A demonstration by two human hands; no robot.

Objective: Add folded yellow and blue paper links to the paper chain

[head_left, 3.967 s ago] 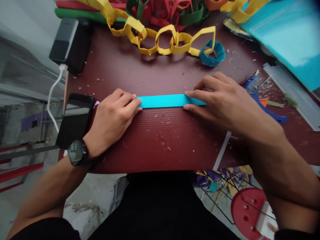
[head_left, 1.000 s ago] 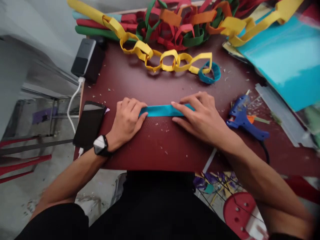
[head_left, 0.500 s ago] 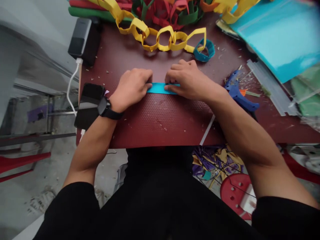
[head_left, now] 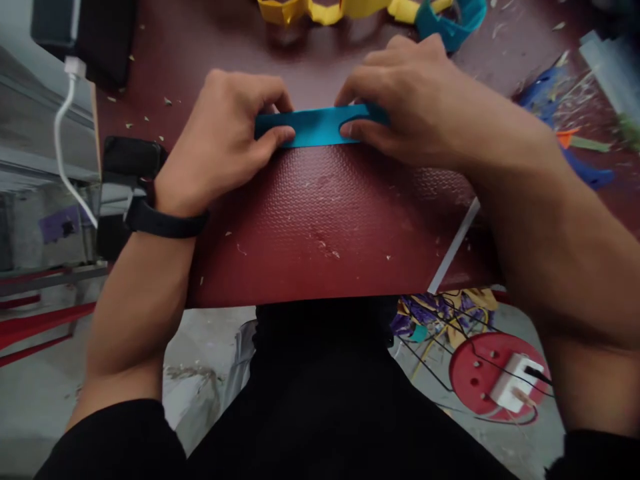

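A flat blue strip (head_left: 317, 127), paper or felt by its look, stretches between my hands over the dark red table (head_left: 320, 233). My left hand (head_left: 235, 127) pinches its left end, thumb in front and fingers behind. The right end is gripped the same way by my right hand (head_left: 405, 100), whose fingers partly cover it. Just beyond my right hand lies a blue ring (head_left: 453, 27), linked to a chain of yellow loops (head_left: 325, 12) at the top edge of the view.
A black power bank (head_left: 95, 40) with a white cable (head_left: 60, 133) stands at the left, near a phone (head_left: 113, 200). On the right lie a blue glue gun (head_left: 585, 167) and a thin white stick (head_left: 455, 247). A red stool (head_left: 470, 373) holds a power strip below.
My view has come closer and lower, so the chain has slid toward the top edge. The strip has lifted and tilted, and both hands now pinch its ends.
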